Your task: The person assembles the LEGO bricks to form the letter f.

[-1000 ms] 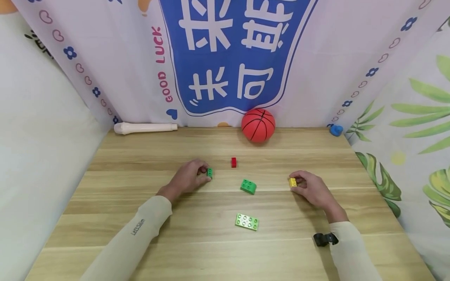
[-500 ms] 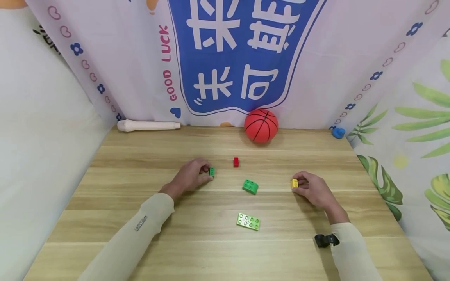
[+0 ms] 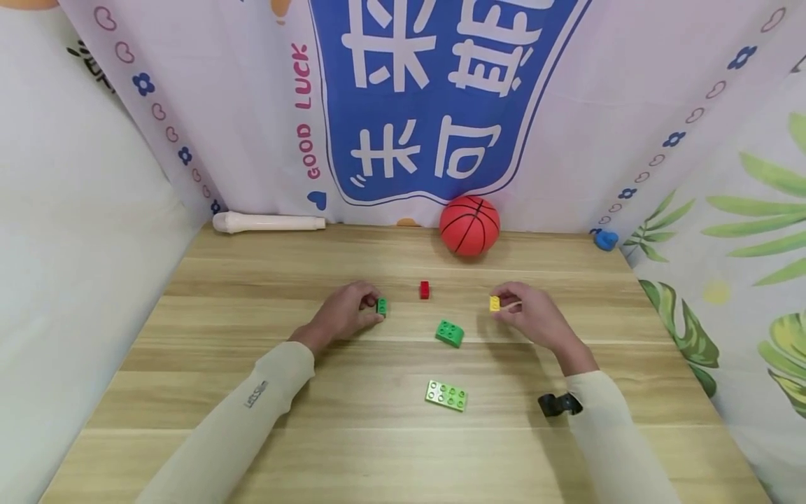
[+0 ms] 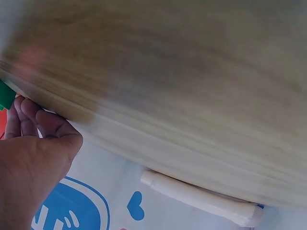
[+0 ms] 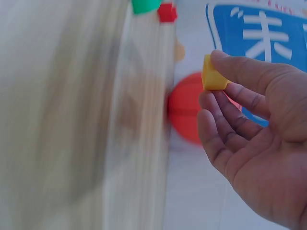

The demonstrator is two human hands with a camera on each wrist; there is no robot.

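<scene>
My left hand [image 3: 344, 312] pinches a small dark green toy brick [image 3: 381, 306] left of the middle of the table; in the left wrist view that green brick [image 4: 5, 96] is cut off at the edge. My right hand [image 3: 530, 313] holds a small yellow toy brick [image 3: 495, 304] between thumb and fingers, and the right wrist view shows the yellow brick [image 5: 213, 75] held off the table. Between the hands lie a red brick [image 3: 425, 290] and a green brick with a rounded end [image 3: 450, 333]. Nearer to me is a flat light green brick [image 3: 446, 395].
At the back of the wooden table [image 3: 264, 294] a red toy basketball [image 3: 469, 225] rests against the printed cloth. A white toy microphone [image 3: 269, 222] lies at the back left. In the back right corner is a small blue object [image 3: 606, 240].
My right hand has moved left and a little away from me, lifting the yellow brick. The left hand keeps its grip in nearly the same place. The head view has shifted slightly.
</scene>
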